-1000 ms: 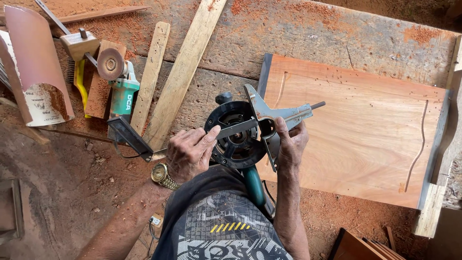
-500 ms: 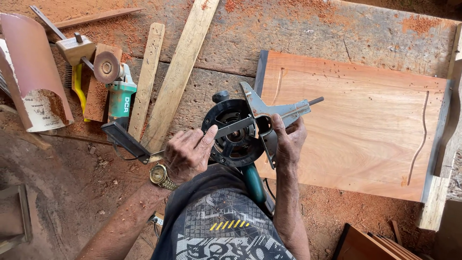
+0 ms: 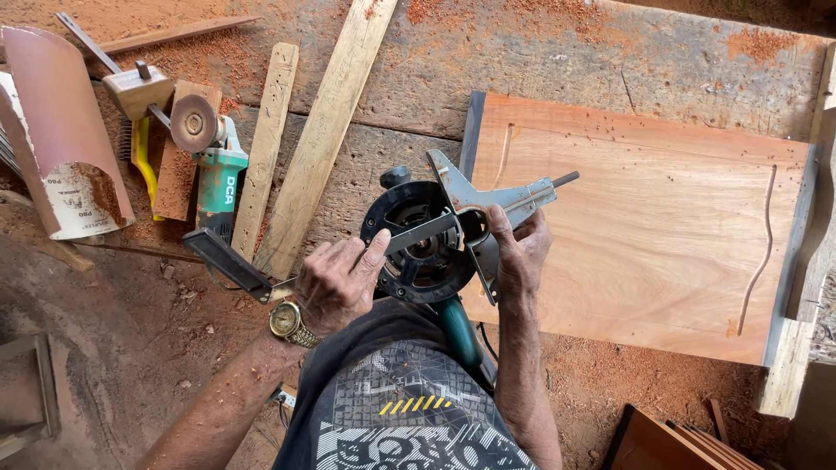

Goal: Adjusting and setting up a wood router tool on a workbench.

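Router (image 3: 427, 248) base-up: left hand (image 3: 335, 283) clamped on its guide rod (image 3: 418, 233), right hand (image 3: 518, 252) fingers pinching the fence (image 3: 488, 204); probably mid-adjustment, needing tightening.

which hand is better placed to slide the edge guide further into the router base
Right. The right hand already grips the metal edge guide at its bracket, while the left hand steadies the router base.

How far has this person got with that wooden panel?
Done: the wooden panel already carries a curved groove near its right edge and another near its left. In hand: the left hand and right hand hold the router base-up, at its metal guide. Left: most of the panel is uncut.
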